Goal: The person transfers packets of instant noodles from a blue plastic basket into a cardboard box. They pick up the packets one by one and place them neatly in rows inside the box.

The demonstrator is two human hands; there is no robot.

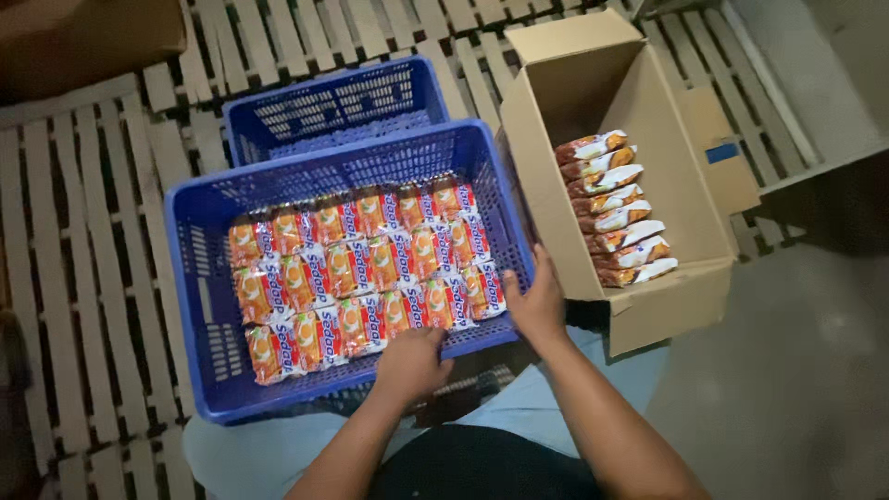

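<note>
A blue plastic crate (206, 306) sits in front of me, filled with rows of orange and white snack packets (361, 268). My left hand (410, 363) rests on the crate's near rim, fingers curled over the edge by the front row of packets. My right hand (535, 301) grips the crate's near right corner. Neither hand holds a packet.
An open cardboard box (648, 306) stands to the right, with several of the same packets (616, 208) stacked on edge inside. A second, empty blue crate (333, 102) lies behind the first. All rest on white slatted pallets (83, 231). Grey floor lies to the right.
</note>
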